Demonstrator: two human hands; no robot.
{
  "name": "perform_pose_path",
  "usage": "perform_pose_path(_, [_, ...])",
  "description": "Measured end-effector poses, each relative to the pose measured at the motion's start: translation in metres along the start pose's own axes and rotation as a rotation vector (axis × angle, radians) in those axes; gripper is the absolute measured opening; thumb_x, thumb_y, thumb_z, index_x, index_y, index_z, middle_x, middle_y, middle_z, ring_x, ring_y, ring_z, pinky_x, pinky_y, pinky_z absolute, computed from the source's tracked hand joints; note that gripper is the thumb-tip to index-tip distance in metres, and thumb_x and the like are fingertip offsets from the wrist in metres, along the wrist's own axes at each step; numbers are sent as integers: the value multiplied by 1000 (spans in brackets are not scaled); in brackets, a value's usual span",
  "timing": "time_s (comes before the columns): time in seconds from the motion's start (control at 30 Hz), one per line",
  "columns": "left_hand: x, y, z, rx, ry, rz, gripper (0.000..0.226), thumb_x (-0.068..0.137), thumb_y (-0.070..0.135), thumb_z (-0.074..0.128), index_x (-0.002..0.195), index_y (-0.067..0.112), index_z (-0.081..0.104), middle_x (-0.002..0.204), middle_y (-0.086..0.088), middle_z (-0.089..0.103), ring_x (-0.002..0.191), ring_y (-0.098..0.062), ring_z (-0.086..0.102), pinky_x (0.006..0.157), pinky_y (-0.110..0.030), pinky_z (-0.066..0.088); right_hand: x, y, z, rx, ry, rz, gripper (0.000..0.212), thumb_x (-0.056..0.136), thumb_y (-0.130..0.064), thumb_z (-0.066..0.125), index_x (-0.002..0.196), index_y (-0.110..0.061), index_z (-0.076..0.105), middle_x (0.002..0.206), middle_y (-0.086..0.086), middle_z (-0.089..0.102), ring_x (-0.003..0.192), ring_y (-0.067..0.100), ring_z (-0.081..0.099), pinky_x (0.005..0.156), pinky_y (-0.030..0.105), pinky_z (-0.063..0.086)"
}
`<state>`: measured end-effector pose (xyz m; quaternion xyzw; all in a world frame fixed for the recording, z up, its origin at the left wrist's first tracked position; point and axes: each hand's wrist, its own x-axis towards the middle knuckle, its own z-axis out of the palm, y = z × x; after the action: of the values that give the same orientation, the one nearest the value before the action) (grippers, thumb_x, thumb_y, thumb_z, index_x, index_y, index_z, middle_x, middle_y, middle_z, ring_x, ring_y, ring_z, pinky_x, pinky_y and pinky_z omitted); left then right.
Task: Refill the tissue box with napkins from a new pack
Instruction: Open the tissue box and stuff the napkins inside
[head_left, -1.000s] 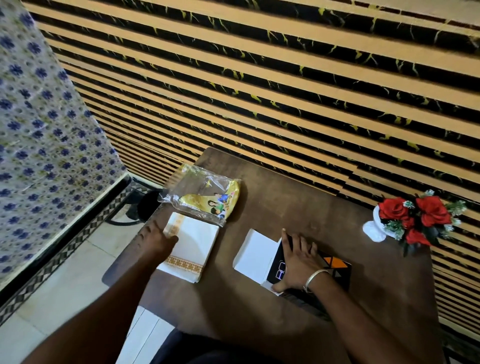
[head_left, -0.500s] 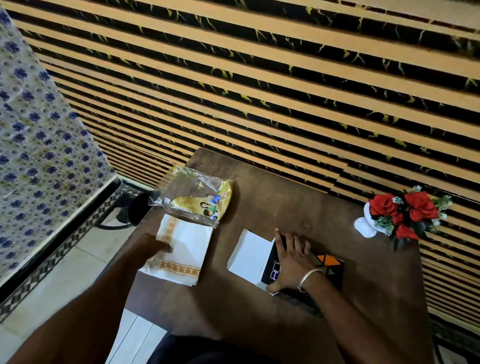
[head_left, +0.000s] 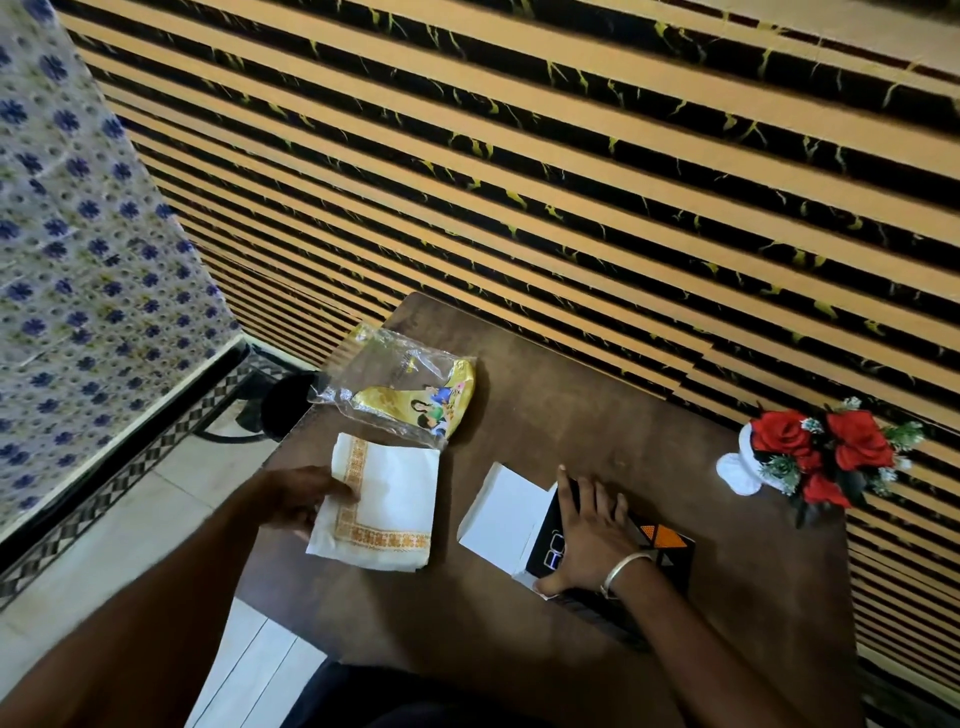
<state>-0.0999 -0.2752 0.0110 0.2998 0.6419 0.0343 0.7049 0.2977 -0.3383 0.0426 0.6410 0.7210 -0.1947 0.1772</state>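
Observation:
A stack of white napkins (head_left: 387, 501) with an orange patterned border lies on the brown table (head_left: 545, 410) at its left side. My left hand (head_left: 298, 496) grips the stack's left edge, thumb on top. Behind the stack lies the clear and yellow napkin pack wrapper (head_left: 410, 397), opened. The black tissue box (head_left: 670, 545) with an orange pattern lies flat to the right, its white flap (head_left: 501, 512) folded open toward the napkins. My right hand (head_left: 589, 538) presses flat on the box's top, fingers straight.
A white vase of red artificial flowers (head_left: 826, 452) stands at the table's back right, against the striped orange and black wall. Left of the table are a tiled floor, a dark round object (head_left: 283, 402) and a blue-flowered cloth (head_left: 67, 270).
My left hand has taken hold of the napkin stack's left edge and the stack has turned a little. My right hand stays flat on the box. The camera shifted slightly.

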Motion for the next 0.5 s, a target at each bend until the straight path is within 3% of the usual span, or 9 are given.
perform_pose_path(0.17, [-4, -6, 0, 7, -13, 120, 46, 83, 9, 73, 126, 10, 57, 116, -18, 72, 106, -39, 69, 92, -54, 55, -1, -2, -2, -10, -8, 4, 150, 46, -74, 73, 149, -22, -24, 161, 15, 1, 148, 39, 0, 118, 62, 2])
perform_pose_path(0.27, [-5, -9, -2, -101, 5, 196, 42, 83, 0, 69, 124, -2, 59, 110, -22, 73, 89, -36, 73, 61, -40, 61, -1, -2, -3, -14, -16, 8, 151, 46, -75, 72, 149, -22, -24, 161, 16, 1, 148, 40, 0, 118, 62, 3])
perform_pose_path(0.3, [-8, -9, -2, -147, 12, 213, 39, 83, -3, 68, 121, -5, 60, 109, -23, 72, 85, -36, 74, 58, -40, 61, 0, -3, -3, -18, -17, 9, 151, 46, -75, 72, 149, -22, -24, 161, 16, 1, 148, 40, 0, 118, 62, 3])
perform_pose_path(0.4, [-14, -17, -2, -203, -17, 261, 28, 82, -6, 67, 110, -6, 68, 112, -31, 69, 87, -41, 71, 70, -48, 63, -1, -4, -3, -23, -23, 12, 152, 44, -75, 72, 149, -21, -23, 160, 16, 2, 148, 40, 1, 117, 62, 3])
perform_pose_path(0.47, [-20, -20, -1, -196, 50, 324, 15, 83, -3, 63, 93, -1, 75, 92, -30, 70, 78, -37, 66, 60, -38, 60, -2, -6, -2, -16, -32, 15, 152, 44, -75, 73, 149, -22, -24, 161, 17, 1, 148, 40, -1, 117, 63, 2])
perform_pose_path(0.5, [-23, -13, 5, -288, 72, 377, 17, 86, 2, 60, 90, 10, 75, 84, -21, 71, 82, -33, 63, 62, -33, 60, -2, -7, -1, -13, -35, 13, 152, 44, -75, 72, 148, -23, -24, 161, 17, 0, 149, 40, -2, 117, 63, 1])
